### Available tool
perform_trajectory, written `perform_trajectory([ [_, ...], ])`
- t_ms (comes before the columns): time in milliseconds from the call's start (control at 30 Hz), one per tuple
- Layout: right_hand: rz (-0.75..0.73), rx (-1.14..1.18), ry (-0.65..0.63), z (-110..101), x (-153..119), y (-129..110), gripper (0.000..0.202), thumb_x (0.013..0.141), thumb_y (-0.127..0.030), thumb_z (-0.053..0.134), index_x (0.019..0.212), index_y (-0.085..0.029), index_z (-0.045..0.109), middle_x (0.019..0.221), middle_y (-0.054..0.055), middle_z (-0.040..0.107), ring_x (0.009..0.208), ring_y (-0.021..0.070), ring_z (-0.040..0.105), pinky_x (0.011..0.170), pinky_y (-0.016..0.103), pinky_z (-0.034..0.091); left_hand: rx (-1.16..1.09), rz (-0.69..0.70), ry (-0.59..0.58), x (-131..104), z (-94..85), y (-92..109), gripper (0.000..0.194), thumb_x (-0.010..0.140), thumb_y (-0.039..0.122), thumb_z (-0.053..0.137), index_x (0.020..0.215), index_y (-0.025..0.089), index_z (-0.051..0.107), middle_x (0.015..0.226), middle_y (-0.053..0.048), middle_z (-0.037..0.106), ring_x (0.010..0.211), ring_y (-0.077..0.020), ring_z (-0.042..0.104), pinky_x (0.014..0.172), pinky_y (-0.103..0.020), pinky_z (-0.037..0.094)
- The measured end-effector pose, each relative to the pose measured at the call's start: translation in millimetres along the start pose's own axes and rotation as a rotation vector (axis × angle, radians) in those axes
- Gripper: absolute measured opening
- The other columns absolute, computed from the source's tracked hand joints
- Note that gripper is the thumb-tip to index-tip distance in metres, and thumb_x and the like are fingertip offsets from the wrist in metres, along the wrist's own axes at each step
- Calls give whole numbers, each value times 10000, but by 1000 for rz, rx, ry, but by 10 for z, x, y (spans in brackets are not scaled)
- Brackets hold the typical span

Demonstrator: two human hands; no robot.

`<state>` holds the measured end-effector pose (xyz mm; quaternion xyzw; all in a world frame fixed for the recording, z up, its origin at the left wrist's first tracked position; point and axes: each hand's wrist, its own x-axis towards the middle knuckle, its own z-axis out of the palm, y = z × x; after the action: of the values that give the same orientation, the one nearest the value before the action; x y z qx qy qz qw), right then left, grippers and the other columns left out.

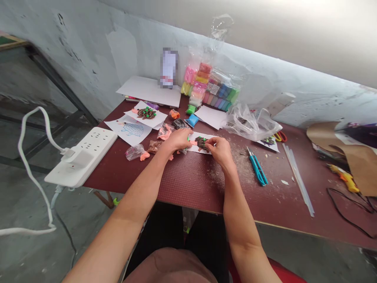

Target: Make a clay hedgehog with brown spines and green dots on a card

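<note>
A small white card [209, 137] lies before me on the dark red table, bearing a figure made of overlapping dark brown pieces [201, 140] with a peach clay part [193, 143] at its left. My left hand [180, 139] is at the card's left edge, its fingers bent together around a bit of bright green clay [189, 138]. Over the right side of the brown figure, my right hand [219, 150] has thumb and forefinger pinched together. Whatever is between those fingertips is too small to make out.
Left are clay packets [165, 132], a finished-looking similar figure [146, 113] and a power strip [85, 153]. Bagged coloured clay [203, 84] and a phone [169, 67] stand behind. Right are a teal utility knife [257, 168], glue sticks [299, 181] and a yellow glue gun [344, 179].
</note>
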<state>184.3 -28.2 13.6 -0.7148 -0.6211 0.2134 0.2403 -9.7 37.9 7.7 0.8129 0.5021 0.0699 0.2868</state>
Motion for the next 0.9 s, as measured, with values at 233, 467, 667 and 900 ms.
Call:
perform_trajectory([
  [233, -6, -28, 5, 23, 8, 18, 180, 828, -195, 631, 771, -207, 802, 707, 17, 748, 641, 152, 575, 642, 274, 355, -24, 0, 22, 10, 23, -17, 681, 756, 140, 709, 1434, 181, 655, 1468, -149, 673, 1353, -322, 635, 1091, -330, 488],
  [467, -10, -62, 8, 25, 0, 9, 187, 840, -210, 637, 789, -224, 816, 713, 19, 747, 646, 154, 572, 640, 279, 348, -40, -4, 32, 11, 32, -21, 677, 740, 127, 712, 1413, 186, 672, 1458, -151, 680, 1341, -328, 642, 1090, -345, 498],
  [667, 2, -82, 20, 41, 10, 16, 167, 838, -193, 657, 812, -237, 816, 749, 19, 764, 674, 164, 597, 642, 277, 355, -11, -3, 24, 2, 25, -14, 652, 762, 155, 705, 1411, 207, 666, 1466, -129, 679, 1352, -307, 636, 1085, -313, 486],
  [900, -21, -94, 33, 68, 18, 53, 168, 839, -206, 642, 818, -246, 803, 766, 22, 763, 684, 170, 601, 657, 279, 364, -19, -13, 25, -12, 20, -1, 654, 765, 141, 710, 1415, 202, 665, 1461, -144, 681, 1342, -325, 637, 1101, -350, 477],
])
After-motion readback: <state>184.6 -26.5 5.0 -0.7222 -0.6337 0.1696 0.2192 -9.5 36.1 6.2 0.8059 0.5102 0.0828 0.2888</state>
